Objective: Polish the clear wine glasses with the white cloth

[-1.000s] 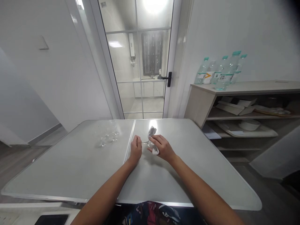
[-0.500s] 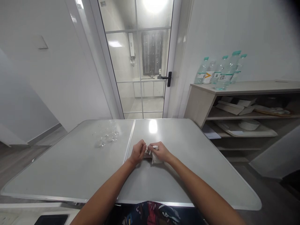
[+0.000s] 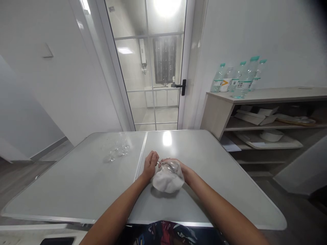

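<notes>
In the head view, my left hand is closed, its fingers pinching the thin stem end of a clear stemmed glass over the table's middle. The glass lies tilted sideways, its bowl pointing right. A white cloth drapes around and below the bowl and hangs toward me. My right hand cups the cloth and bowl from behind and the right; most of its fingers are hidden. Several clear glasses stand on the table's left half, hard to make out individually.
The pale table has a metal seam across it. On the right, a wooden shelf unit carries several plastic bottles, with papers and trays lower down. A glass door is beyond the table. A dark flat object lies at bottom left.
The white cloth, bunched under my right hand before, is now spread around the glass bowl. My right hand has turned and moved behind the cloth; my left hand stays nearly in place.
</notes>
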### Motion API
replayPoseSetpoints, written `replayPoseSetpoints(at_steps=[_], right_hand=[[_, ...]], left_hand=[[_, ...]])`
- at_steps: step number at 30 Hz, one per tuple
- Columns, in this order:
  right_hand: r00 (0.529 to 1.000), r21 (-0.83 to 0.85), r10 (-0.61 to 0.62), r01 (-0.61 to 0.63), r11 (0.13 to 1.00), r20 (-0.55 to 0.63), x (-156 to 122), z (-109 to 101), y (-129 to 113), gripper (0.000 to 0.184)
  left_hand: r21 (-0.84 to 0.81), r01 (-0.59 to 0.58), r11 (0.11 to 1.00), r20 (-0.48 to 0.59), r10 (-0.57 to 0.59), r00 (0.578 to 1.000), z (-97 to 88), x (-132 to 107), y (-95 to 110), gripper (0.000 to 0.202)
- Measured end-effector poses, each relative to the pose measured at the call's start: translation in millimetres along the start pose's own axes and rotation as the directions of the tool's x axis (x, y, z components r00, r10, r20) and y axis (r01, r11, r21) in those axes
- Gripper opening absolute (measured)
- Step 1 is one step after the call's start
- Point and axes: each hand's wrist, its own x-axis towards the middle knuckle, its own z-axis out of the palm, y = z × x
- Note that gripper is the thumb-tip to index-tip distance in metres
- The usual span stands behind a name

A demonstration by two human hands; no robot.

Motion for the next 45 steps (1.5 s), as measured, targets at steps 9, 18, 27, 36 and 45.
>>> replayPoseSetpoints(at_steps=[9,18,27,36,45], right_hand=[[0.907,-0.162,-0.299,0.261,0.952,-0.295,8.9,7.1,14.4,0.058],[0.804,-0.109,-0.414,0.409,0.906,-0.426,10.3,1.6,13.6,0.045],[0.989,-0.127,-0.139,0.132,0.983,-0.044,3.1,1.3,12.1,0.050],[0.747,0.112,-0.145,0.283,0.953,-0.649,15.9,-18.8,15.9,0.045],[0.857,-0.248,-0.495,0.453,0.856,-0.146,-1.1,2.9,-0.6,0.035]], left_hand=[[-0.271,0.279,0.921,-0.130,-0.322,0.938,0.1,16.7,-23.6,0.047],[-0.136,0.266,0.954,0.204,-0.236,0.950,13.0,9.0,-16.0,0.039],[-0.368,0.287,0.884,0.195,-0.229,0.954,5.3,13.2,-10.4,0.056],[-0.404,0.108,0.908,-0.058,-0.143,0.988,-4.1,22.3,-9.4,0.056],[-0.373,0.046,0.927,0.006,-0.047,0.999,3.1,13.5,-4.2,0.062]])
